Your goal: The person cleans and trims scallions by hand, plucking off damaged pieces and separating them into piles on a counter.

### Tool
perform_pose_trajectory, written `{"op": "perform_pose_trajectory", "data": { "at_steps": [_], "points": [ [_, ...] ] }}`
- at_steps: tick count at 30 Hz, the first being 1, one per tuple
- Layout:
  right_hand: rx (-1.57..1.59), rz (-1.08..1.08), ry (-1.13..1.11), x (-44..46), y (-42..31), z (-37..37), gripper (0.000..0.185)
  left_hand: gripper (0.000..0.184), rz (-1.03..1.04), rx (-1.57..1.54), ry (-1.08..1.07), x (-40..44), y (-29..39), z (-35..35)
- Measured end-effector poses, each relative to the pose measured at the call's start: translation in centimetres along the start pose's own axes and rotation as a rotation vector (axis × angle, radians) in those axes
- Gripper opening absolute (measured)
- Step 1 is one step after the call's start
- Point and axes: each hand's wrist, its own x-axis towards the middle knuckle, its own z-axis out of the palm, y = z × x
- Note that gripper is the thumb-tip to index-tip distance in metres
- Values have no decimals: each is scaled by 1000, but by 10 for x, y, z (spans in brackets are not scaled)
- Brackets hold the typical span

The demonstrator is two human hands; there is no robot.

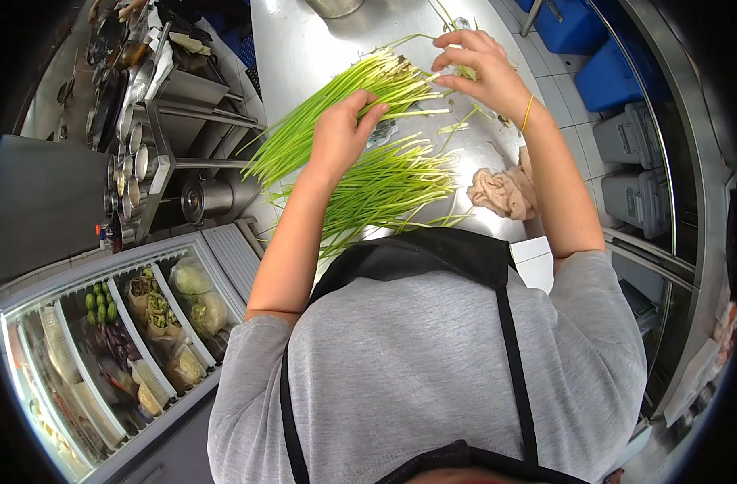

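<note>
Two heaps of long green onions lie on the steel table: an upper heap (336,105) with pale root ends to the right, and a lower heap (384,185) nearer my body. My left hand (344,133) rests on the upper heap, fingers curled, with thumb and forefinger around green onion stalks. Over the white ends of that heap is my right hand (481,73), its fingers apart; a yellow band (528,113) circles the wrist. Loose trimmings (457,127) are scattered below my right hand.
A crumpled tan cloth (504,192) lies on the steel table (304,48) by its right edge. A metal pot (334,6) stands at the far end. To the left are a glass-topped chest freezer (154,278) and shelves of pots; blue bins (610,77) stand at right.
</note>
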Motion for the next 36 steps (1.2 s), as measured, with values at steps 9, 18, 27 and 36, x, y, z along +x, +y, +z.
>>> {"op": "perform_pose_trajectory", "data": {
  "at_steps": [9, 18, 27, 36],
  "points": [
    [-284, -199, 9, 5, -26, 12, 10, 23, 3, -15, -21, 0, 6, -3],
    [-315, -195, 68, -9, -16, 15, 8, 21, -26, 20, -87, -4, 12, -2],
    [-97, 73, 281, -22, 40, 7, 11, 23, -101, 25, -1, -13, -15, -5],
    [-199, 233, 132, -31, 36, 16, 14, 23, -91, -22, 41, -13, -13, -3]
  ]
}}
